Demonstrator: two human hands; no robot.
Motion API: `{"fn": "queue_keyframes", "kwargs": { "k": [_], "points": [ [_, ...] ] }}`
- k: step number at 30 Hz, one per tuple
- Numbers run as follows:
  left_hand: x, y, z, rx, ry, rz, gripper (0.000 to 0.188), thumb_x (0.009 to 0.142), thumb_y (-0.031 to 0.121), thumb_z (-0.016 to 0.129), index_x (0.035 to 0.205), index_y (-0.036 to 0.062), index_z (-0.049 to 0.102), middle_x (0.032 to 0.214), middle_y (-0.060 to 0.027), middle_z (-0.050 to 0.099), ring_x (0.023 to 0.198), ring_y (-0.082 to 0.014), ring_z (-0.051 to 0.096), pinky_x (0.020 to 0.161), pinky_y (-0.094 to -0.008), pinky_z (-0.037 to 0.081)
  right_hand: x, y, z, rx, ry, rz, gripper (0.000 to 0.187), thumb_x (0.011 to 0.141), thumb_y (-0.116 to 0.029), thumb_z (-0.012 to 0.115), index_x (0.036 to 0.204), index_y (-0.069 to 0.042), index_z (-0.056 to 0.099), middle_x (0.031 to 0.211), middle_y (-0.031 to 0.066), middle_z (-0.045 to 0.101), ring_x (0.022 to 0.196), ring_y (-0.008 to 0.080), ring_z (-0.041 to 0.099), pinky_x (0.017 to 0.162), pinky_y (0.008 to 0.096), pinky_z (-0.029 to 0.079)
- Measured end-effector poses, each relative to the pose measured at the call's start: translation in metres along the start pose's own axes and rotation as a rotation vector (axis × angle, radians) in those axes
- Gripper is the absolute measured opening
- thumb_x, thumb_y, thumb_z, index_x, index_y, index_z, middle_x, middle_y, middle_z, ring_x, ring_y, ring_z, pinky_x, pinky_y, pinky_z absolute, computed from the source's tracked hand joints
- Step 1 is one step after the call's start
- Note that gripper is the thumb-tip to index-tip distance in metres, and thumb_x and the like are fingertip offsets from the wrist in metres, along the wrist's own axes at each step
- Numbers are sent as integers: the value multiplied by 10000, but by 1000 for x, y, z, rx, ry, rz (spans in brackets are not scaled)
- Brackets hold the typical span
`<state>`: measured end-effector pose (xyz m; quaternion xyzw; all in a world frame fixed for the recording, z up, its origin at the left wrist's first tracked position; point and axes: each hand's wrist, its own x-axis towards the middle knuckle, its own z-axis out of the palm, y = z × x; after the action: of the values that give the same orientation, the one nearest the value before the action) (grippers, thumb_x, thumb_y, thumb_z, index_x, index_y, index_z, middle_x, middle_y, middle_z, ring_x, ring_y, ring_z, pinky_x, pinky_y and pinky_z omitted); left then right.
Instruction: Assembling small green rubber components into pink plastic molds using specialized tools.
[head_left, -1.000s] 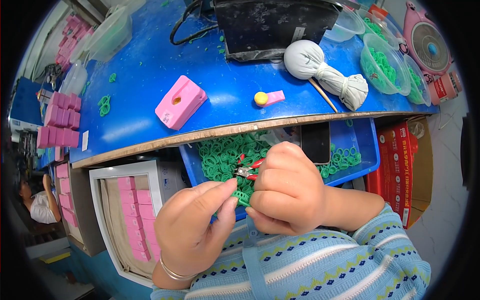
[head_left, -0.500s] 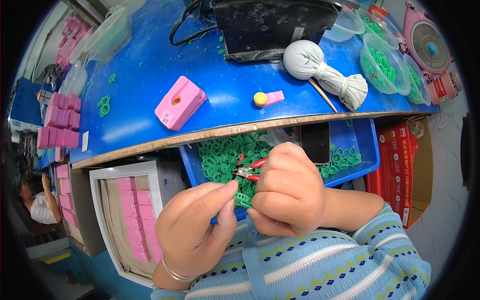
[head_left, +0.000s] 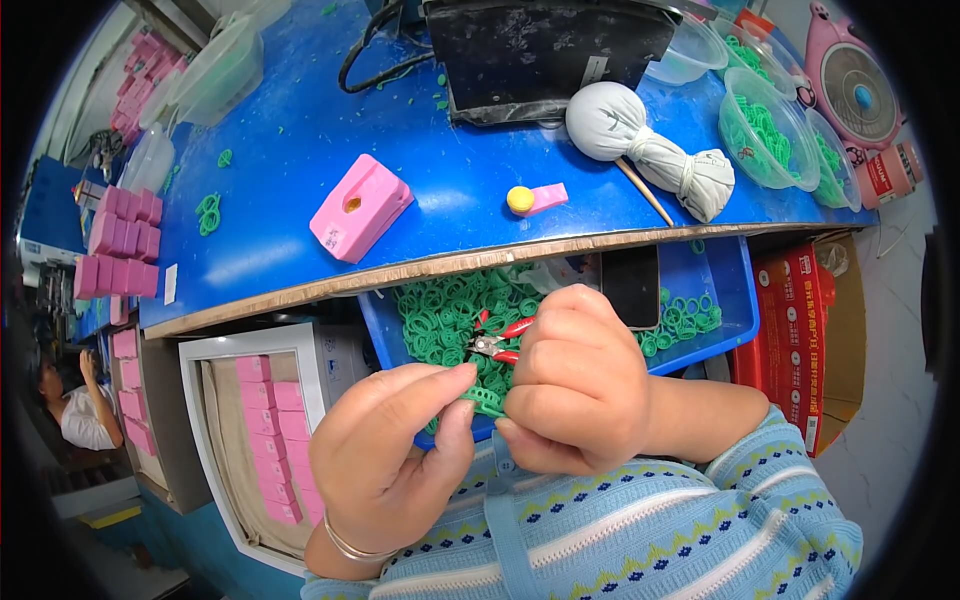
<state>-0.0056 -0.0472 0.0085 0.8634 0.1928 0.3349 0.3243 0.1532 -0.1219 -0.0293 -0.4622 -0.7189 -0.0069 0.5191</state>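
Note:
Between both hands is a green ring-like piece (head_left: 484, 400) with small holes along its band. My left hand (head_left: 385, 440) pinches its left end between thumb and fingertips. A pair of cutting pliers (head_left: 488, 345) with red handles points left out of my right hand (head_left: 580, 385), which is closed around the handles. The jaws lie just above the green piece, apart from it. The right thumb and fingers also come against the piece's right end; their exact grip is hidden. Below the hands, many green rings (head_left: 440, 310) fill a blue tray (head_left: 745, 300).
A blue tabletop (head_left: 260, 230) with a wooden edge overhangs the tray. On it are a pink block (head_left: 362, 207), a small pink piece with a yellow knob (head_left: 537, 198), a cloth-wrapped bundle (head_left: 650, 150) and clear bowls (head_left: 765, 130). A dark phone-like slab (head_left: 630, 285) lies in the tray.
The green piece has tilted slightly between my fingertips. Both hands and the pliers are nearly where they were.

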Motion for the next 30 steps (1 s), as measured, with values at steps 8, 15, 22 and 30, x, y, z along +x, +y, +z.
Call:
{"fn": "queue_keyframes", "kwargs": {
  "k": [8,15,22,30],
  "points": [
    [-2,4,1,-335,-3,-211,383,661,-102,675,1031,-31,606,926,-133,593,768,-187,609,659,-266,510,1,0,-3,92,4,69,170,644,-86,667,661,-66,500,626,46,430,561,218,438,578,342,344],
    [-7,-9,2,-849,-87,-347,428,694,-102,692,1099,-81,554,1091,-146,511,948,-181,570,834,-284,490,2,0,-3,242,53,103,108,731,-62,642,740,-42,536,655,67,480,570,235,446,549,354,319],
    [-11,-11,6,-963,-32,-355,398,703,-68,705,1076,-78,566,1083,-148,515,942,-187,570,838,-298,486,4,1,-8,257,-40,124,87,746,-74,626,740,-50,542,666,78,506,574,244,466,555,353,332],
    [-5,-10,2,-263,-45,-77,431,640,53,766,1045,26,624,860,-83,590,746,-179,557,640,-271,437,19,2,-26,280,-135,379,135,713,-57,678,841,-26,648,708,68,624,651,212,590,632,312,424]
  ]
}}
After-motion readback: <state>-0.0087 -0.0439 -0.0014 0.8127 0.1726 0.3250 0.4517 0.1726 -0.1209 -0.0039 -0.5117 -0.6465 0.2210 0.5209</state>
